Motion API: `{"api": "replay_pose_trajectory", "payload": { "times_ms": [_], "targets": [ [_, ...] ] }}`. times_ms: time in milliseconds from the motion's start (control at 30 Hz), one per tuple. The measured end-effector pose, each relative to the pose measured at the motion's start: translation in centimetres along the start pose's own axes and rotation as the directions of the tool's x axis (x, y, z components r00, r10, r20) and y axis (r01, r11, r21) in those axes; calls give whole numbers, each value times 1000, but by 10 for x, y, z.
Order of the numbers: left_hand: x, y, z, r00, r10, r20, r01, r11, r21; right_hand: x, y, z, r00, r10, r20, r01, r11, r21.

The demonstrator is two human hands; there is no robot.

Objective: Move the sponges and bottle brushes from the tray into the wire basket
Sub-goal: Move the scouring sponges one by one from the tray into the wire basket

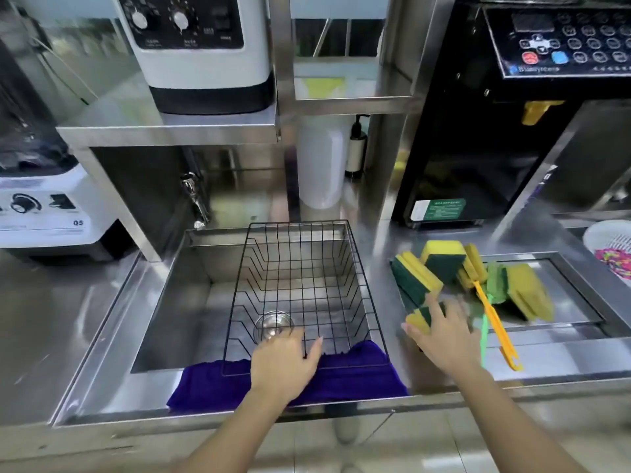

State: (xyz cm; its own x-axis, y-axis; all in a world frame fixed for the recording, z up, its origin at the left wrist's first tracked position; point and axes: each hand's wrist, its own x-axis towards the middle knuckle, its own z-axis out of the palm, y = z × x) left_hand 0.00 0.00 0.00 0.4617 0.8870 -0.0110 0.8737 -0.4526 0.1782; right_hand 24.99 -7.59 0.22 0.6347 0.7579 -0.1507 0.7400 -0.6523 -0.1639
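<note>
A black wire basket (358,268) stands in the steel sink, empty. My left hand (285,361) rests on its near rim, fingers curled over the wire. On the right, a shallow steel tray (580,302) holds several yellow-and-green sponges (415,276). Across the tray's front edge lie two bottle brushes, one with an orange handle (496,327) and one with a green handle (483,339). My right hand (445,332) is over the tray's near left corner, fingers closed on one sponge (419,318).
A purple cloth (355,380) hangs over the sink's front edge under the basket. The sink drain (273,324) shows through the wires. Machines stand at the back on both sides. A white plastic strainer (611,240) sits at the far right.
</note>
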Motion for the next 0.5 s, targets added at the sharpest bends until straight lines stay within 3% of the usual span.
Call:
{"api": "replay_pose_trajectory", "payload": {
  "times_ms": [100, 300, 500],
  "targets": [
    [-5, 0, 1, 999, 7, 44, -12, 994, 106, -2, 6, 4, 999, -43, 7, 43, 993, -114],
    [-6, -2, 6, 998, -4, 65, -2, 995, 96, -2, -1, -2, 997, 14, 73, -6, 994, -105],
    [-7, -3, 7, 998, 9, 56, -15, 994, 105, -5, -27, -47, 992, 38, -124, -10, 975, 223]
  ]
}}
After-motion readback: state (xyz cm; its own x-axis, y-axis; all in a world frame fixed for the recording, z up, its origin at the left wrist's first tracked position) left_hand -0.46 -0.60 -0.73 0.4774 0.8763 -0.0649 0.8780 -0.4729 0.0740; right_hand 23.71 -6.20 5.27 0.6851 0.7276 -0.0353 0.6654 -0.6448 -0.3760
